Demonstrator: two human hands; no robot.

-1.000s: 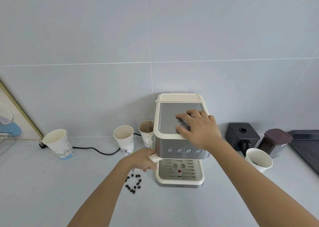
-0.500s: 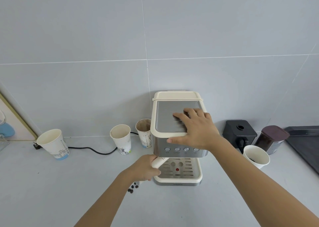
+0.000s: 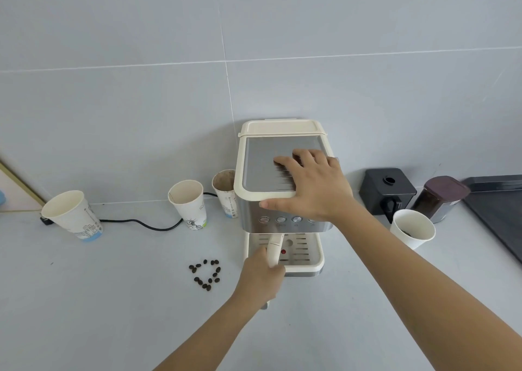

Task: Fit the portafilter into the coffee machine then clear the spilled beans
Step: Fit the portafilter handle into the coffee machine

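Far-left cup (image 3: 74,215): paper, tilted, on the counter (image 3: 113,300) at nine o'clock from the machine; no part in the task.
Spilled beans (image 3: 206,274): loose cluster on the counter, just beside the left hand at its nine o'clock; not yet cleared.
Left hand (image 3: 261,279): closed around the portafilter handle (image 3: 274,250), knuckles up.
Portafilter: cream handle with long axis near six-to-twelve o'clock, far end hidden under the machine's front; whether locked, cannot tell.
Coffee machine (image 3: 282,173): upright against the wall, drip tray (image 3: 308,255) below the handle.
Right hand (image 3: 313,187): flat and open, gripping nothing, pressed on the machine's top, likely bracing it.
Coming move: likely beans next; left hand nearer, right hand well apart.
Right-side cup (image 3: 412,228): paper, at three o'clock, something dark inside.
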